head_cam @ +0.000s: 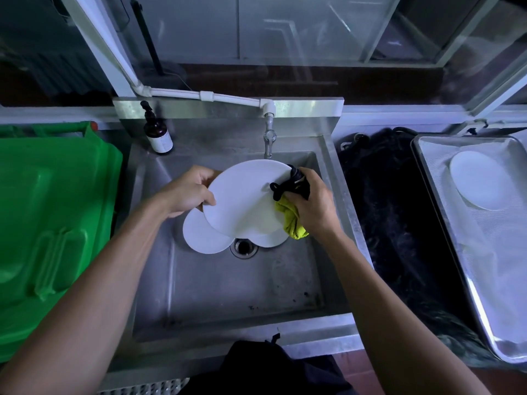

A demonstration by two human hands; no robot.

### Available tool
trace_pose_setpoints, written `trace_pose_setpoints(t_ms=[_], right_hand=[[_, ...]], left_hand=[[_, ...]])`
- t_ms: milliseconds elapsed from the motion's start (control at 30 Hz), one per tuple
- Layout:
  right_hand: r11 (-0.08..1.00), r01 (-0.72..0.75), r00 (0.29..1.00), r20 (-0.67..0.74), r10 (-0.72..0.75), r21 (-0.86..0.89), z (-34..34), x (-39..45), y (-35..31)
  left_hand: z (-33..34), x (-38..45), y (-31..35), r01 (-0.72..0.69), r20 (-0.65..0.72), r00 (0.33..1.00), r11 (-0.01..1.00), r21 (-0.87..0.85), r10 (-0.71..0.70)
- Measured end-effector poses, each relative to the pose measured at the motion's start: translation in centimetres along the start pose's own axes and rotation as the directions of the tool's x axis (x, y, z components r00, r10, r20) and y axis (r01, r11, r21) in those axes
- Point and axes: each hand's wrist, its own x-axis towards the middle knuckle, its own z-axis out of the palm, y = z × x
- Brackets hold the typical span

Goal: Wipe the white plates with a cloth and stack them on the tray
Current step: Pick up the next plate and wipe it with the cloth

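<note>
A steel sink (228, 295) filled the centre of the view, with a green bin lid (51, 212) at nine o'clock and a dark mat (393, 229) at three o'clock. Farther out at three o'clock lay the metal tray (445, 212), lined with white mesh and already carrying one white plate (479, 179) near its far end. Over the sink basin, a person held a large white plate (242, 198) tilted, its face turned toward the camera. The left hand (185, 192), at the plate's nine o'clock edge, had its grip curled round the rim, thumb on the face and fingers behind. The right hand (313, 203), at the plate's three o'clock edge, had its grip closed tight on a bunched black and yellow cloth (291, 206), pressing it against the plate's face near the rim. Two more white plates (199, 235) lay flat on the sink floor under the held one, at its six o'clock, beside the drain (243, 246). A brown pump bottle (158, 132) stood on the sink's rim at eleven o'clock, and a tap (268, 138) hung at twelve. The tray lay well apart to the right of the held plate, on the right hand's side, so the finished plate would probably travel toward three o'clock.
</note>
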Motion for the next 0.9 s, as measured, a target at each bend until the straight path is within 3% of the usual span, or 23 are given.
trace_pose_setpoints(t_ms=[300, 500, 567, 667, 733, 800, 833, 900], right_hand=[[0.984, 0.145, 0.989, 0.009, -0.145, -0.100, 0.5, -0.7, -1.0], [0.958, 0.216, 0.966, -0.099, -0.237, -0.189, 0.8, -1.9, -0.6], [0.939, 0.237, 0.954, -0.124, -0.274, -0.251, 0.6, -2.0, -0.7], [0.910, 0.274, 0.934, -0.139, -0.329, -0.313, 0.2, -2.4, -0.6], [0.900, 0.281, 0.926, -0.152, -0.345, -0.334, 0.1, -2.8, -0.5], [0.892, 0.280, 0.918, -0.171, -0.357, -0.355, 0.2, -3.2, -0.5], [0.884, 0.285, 0.912, -0.181, -0.369, -0.370, 0.3, -3.4, -0.5], [0.864, 0.308, 0.894, -0.190, -0.406, -0.397, 0.6, -3.7, -0.4]], left_hand=[[0.6, 0.5, 1.1, -0.026, 0.041, 0.999, 0.994, 0.104, 0.022], [2.4, 0.5, 0.2, -0.033, -0.097, 0.994, 0.995, 0.098, 0.043], [3.4, 0.2, -0.4, -0.058, -0.160, 0.985, 0.998, 0.026, 0.062], [4.1, -0.5, -2.0, -0.137, -0.235, 0.970, 0.947, -0.290, 0.068], [4.3, -1.3, -3.3, -0.186, -0.417, 0.909, 0.878, -0.441, -0.017], [4.7, -2.3, -4.7, -0.098, -0.511, 0.825, 0.830, -0.549, -0.240], [5.1, -2.6, -5.3, 0.009, -0.450, 0.820, 0.792, -0.610, -0.355], [6.0, -3.2, -5.8, 0.230, -0.187, 0.861, 0.691, -0.685, -0.472]])
